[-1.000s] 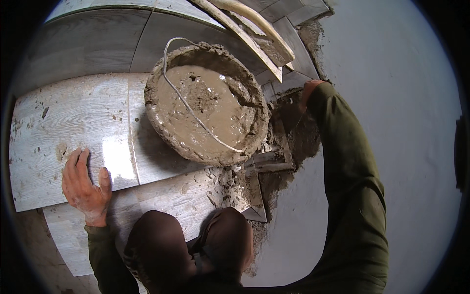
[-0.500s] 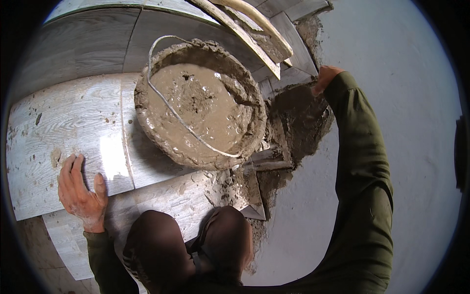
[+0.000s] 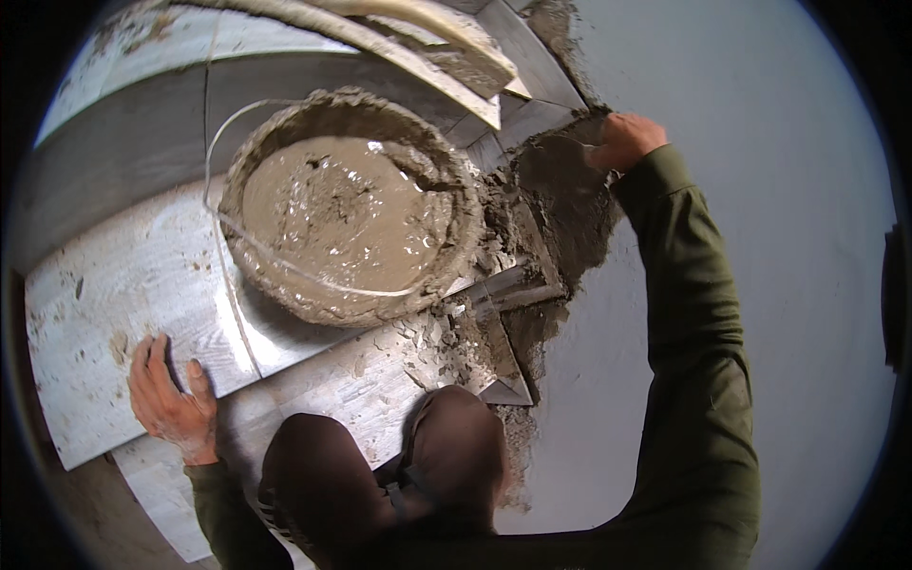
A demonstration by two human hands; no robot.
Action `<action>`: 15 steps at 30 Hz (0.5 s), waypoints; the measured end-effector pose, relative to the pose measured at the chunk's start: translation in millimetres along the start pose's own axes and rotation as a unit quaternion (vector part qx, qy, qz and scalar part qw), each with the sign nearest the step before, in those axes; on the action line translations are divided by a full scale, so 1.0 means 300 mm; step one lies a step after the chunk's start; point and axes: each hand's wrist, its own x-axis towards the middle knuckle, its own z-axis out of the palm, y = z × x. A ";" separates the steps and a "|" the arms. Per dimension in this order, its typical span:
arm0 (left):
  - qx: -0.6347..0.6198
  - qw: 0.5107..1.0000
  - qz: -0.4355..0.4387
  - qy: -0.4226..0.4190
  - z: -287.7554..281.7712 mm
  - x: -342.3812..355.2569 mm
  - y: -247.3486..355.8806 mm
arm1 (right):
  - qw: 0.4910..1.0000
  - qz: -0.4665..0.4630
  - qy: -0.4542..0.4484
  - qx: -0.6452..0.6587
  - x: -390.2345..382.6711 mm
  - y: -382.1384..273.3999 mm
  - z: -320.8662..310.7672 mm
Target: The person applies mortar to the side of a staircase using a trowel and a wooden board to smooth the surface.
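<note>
My right hand (image 3: 627, 142) is closed on a trowel (image 3: 560, 157), its dark, mortar-smeared blade lying against the wet mortar patch (image 3: 575, 233) at the wall's edge. The blade blends into the mortar, and my fist hides the handle. To the left of it, a bucket (image 3: 465, 237) crusted with mortar holds wet brown-grey mix (image 3: 347, 214). Its thin wire handle (image 3: 285, 264) lies across the front of the opening. My left hand (image 3: 174, 399) rests flat with fingers apart on the wood-look tiled step (image 3: 104, 294), holding nothing.
Mortar-smeared wooden strips (image 3: 446, 43) lie beyond the bucket. Crumbs of dry mortar (image 3: 442, 347) are strewn on the lower step before my knees (image 3: 456, 437). A smooth pale grey wall (image 3: 760, 190) fills the right side, with tile trim (image 3: 522, 285) along its broken edge.
The view has shifted, so the bucket and wooden strips appear further left. My right hand has moved slightly along the mortar patch, still gripping the trowel. My left hand stays on the step.
</note>
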 end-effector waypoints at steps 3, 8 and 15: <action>0.002 1.000 0.009 0.001 0.010 -0.025 -0.008 | 0.992 0.053 0.031 0.112 -0.061 -0.076 0.126; 0.000 1.000 0.006 -0.025 0.011 -0.047 0.028 | 0.909 0.094 0.147 0.379 -0.232 -0.205 0.492; 0.020 0.999 0.016 -0.026 -0.006 -0.021 0.006 | 0.697 0.208 0.189 0.660 -0.238 -0.521 0.633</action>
